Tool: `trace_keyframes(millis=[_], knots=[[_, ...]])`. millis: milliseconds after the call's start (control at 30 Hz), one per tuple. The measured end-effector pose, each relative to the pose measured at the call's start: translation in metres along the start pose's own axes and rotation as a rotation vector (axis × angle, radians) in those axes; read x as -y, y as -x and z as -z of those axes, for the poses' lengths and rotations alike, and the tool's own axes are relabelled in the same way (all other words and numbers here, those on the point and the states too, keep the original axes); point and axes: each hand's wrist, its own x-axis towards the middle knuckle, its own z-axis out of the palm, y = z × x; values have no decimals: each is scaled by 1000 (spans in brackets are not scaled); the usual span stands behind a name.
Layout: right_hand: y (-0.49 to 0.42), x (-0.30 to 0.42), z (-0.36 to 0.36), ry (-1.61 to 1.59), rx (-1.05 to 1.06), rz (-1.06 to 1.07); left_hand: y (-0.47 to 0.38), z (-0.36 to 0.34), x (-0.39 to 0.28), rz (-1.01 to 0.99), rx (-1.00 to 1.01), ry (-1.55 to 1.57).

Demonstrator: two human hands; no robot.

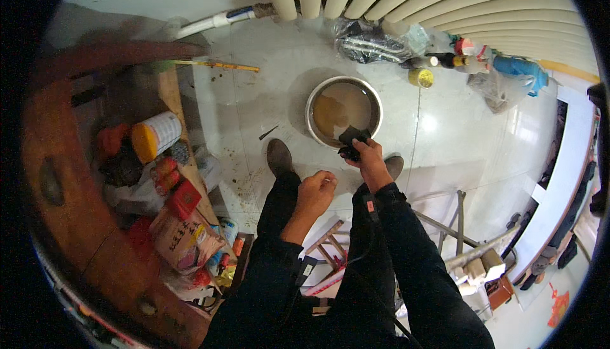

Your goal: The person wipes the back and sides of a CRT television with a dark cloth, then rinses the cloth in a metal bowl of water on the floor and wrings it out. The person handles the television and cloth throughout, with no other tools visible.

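A round metal basin (344,110) holding murky brownish water stands on the tiled floor. Over its near rim my right hand (373,160) grips a black cloth-like piece (353,138), whose exact kind I cannot tell. My left hand (316,193) hangs lower and to the left, fingers curled together, with a tiny pale spot at the fingertips; whether it pinches something is unclear. The two hands are apart. Left of the basin a small dark narrow object (268,132) lies on the floor.
A cream radiator (400,1) runs along the wall, with bottles and a yellow-lidded can (421,77) beneath. Left is a wooden cabinet (71,196) with a packed shelf, including a yellow-capped container (157,137). A folding metal frame (457,230) stands at the right. My shoes flank the basin's near side.
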Motion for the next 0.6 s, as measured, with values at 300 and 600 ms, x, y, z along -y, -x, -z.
trace_keyframes(millis=[300, 600], knots=[[-161, -63, 51, 1385, -330, 568, -121, -18, 57, 381, 70, 401], [-218, -83, 34, 1593, -171, 404, -180, -32, 57, 384, 86, 515]])
